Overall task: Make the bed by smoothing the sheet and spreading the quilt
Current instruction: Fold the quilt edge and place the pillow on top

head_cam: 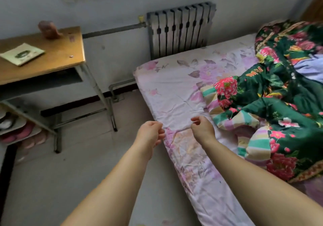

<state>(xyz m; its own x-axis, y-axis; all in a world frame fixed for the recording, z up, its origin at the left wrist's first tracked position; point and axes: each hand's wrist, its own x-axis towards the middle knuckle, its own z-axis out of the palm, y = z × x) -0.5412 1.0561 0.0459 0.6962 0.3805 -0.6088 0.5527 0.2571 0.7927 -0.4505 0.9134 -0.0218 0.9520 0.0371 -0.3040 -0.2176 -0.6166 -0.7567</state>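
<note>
Under the wooden surface [57,54] of the desk at the left, a low shoe rack [26,126] is holding several pairs of pink slippers [26,134] and one darker pair on its shelves; a green booklet [21,54] and a brownish object [49,30] that is too blurred to name are lying on the surface itself. The bed is standing at the right, near a grey radiator [181,28] on the wall. The pale pink floral sheet [174,89] is covering the mattress and is looking creased, with many small wrinkles along the near edge. The dark green quilt [283,99] with red flowers and a striped border is lying crumpled in a heap on the right part of the bed, on top of the sheet. Both arms are reaching forward over the bed's left edge. The left hand [151,132] is pinching the edge of the sheet with its curled fingers [161,134], it seems, and the right hand [202,127] is pinching a fold of the sheet just beside it.
</note>
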